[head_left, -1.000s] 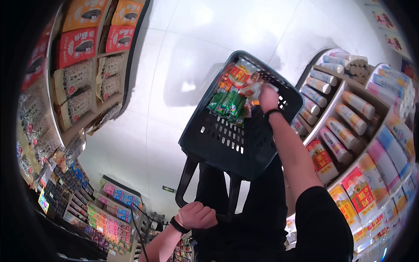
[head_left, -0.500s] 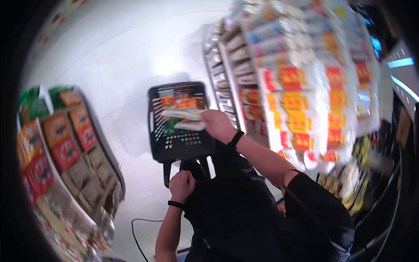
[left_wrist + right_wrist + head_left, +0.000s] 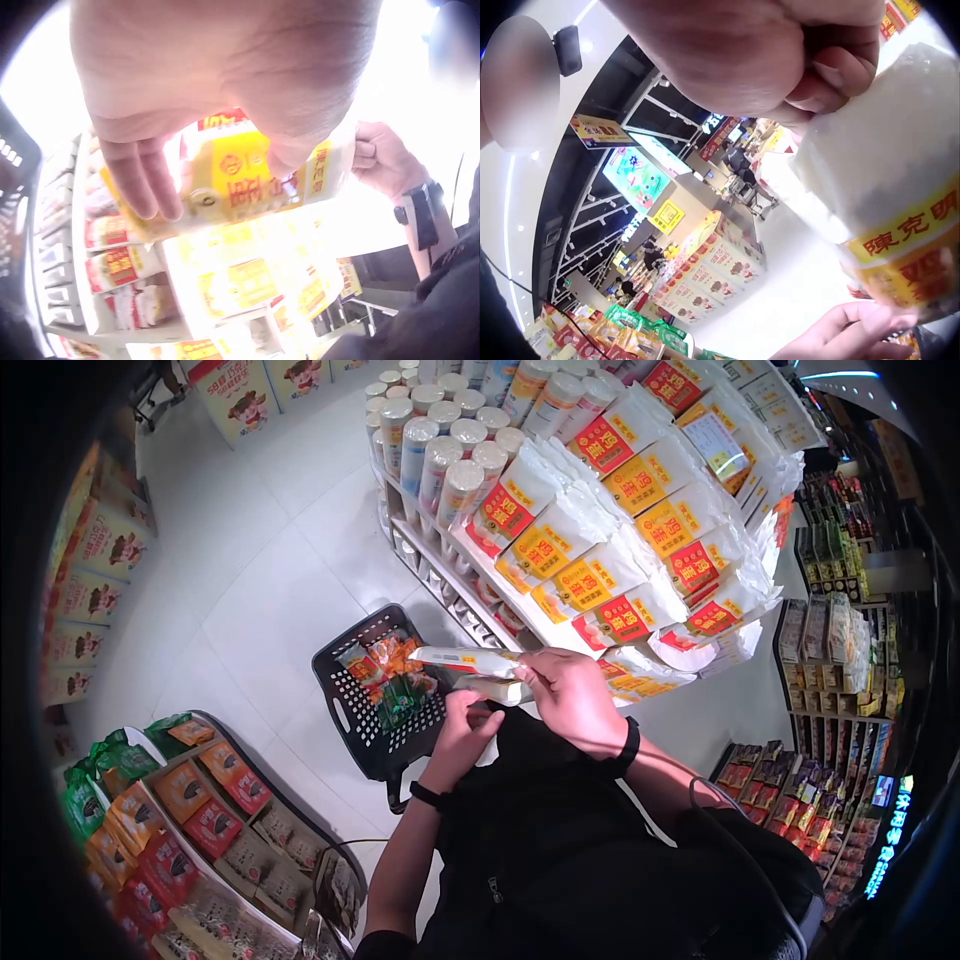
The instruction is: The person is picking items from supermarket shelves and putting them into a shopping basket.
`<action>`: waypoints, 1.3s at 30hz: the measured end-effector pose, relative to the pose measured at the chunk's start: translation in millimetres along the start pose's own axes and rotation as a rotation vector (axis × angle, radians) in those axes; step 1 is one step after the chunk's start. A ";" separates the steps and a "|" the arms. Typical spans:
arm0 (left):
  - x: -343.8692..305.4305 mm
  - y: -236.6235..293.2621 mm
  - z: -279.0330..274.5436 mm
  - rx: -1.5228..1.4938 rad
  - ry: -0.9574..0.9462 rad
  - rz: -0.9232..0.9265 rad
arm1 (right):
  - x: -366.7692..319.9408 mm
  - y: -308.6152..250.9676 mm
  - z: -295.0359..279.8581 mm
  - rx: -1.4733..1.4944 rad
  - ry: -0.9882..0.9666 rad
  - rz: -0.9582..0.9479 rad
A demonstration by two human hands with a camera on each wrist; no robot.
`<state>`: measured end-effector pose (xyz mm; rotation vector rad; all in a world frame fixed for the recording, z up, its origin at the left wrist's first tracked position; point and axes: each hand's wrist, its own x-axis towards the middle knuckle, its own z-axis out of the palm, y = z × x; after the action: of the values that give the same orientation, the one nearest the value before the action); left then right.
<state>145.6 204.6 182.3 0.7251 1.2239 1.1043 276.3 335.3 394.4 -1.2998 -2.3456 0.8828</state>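
Observation:
My right hand (image 3: 572,695) grips two white noodle packs by one end: the upper pack (image 3: 460,659) lies over a lower pack (image 3: 497,690), above the basket's near right side. In the left wrist view the right hand (image 3: 384,159) holds the far end of a yellow-labelled pack (image 3: 240,169). My left hand (image 3: 463,735) is beside the lower pack with relaxed, slightly bent fingers; its fingers (image 3: 142,184) and thumb overlap the label. The right wrist view has left fingertips (image 3: 877,319) at the pack's lower end. Contact is hard to judge.
The black basket (image 3: 345,712) holds orange, red and green packets. Stacked noodle packs (image 3: 620,550) and upright rolls (image 3: 440,465) fill the shelf ahead and right. A snack shelf (image 3: 240,830) stands at lower left. A person with a cart (image 3: 742,169) is farther off.
The right hand has brought the packs out of the basket and toward the body. The left hand has left the basket handle and risen beside them. The view has swung toward the right-hand shelf.

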 end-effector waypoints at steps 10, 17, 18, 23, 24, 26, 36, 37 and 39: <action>106.9 10.9 122.9 0.213 -0.101 -0.003 | 11.8 127.3 -99.0 0.009 0.160 0.282; 153.0 -21.9 161.6 0.386 -0.032 0.045 | 47.5 187.7 -138.1 0.079 0.072 0.347; 157.7 -23.4 163.6 0.380 -0.023 0.066 | 47.0 183.1 -142.5 0.066 0.074 0.332; 172.0 7.2 173.1 0.315 -0.089 0.025 | 49.3 193.6 -149.8 0.002 0.092 0.340; 174.6 11.0 174.0 0.313 -0.117 0.006 | 52.4 197.2 -149.5 -0.002 0.101 0.351; 181.7 -0.8 177.5 0.390 -0.046 0.106 | 51.9 201.3 -145.6 0.001 0.081 0.361; 188.6 10.2 170.0 0.289 -0.023 0.129 | 61.3 228.6 -135.6 0.062 -0.017 0.423; 190.7 12.1 165.4 0.248 -0.054 0.054 | 63.3 238.1 -129.6 0.069 -0.014 0.429; 194.5 16.0 156.3 0.280 -0.086 0.010 | 67.7 254.3 -117.9 0.081 -0.015 0.439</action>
<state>286.5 410.2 163.6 0.9821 1.3164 0.9088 468.5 535.9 317.1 -1.8128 -2.0392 1.1000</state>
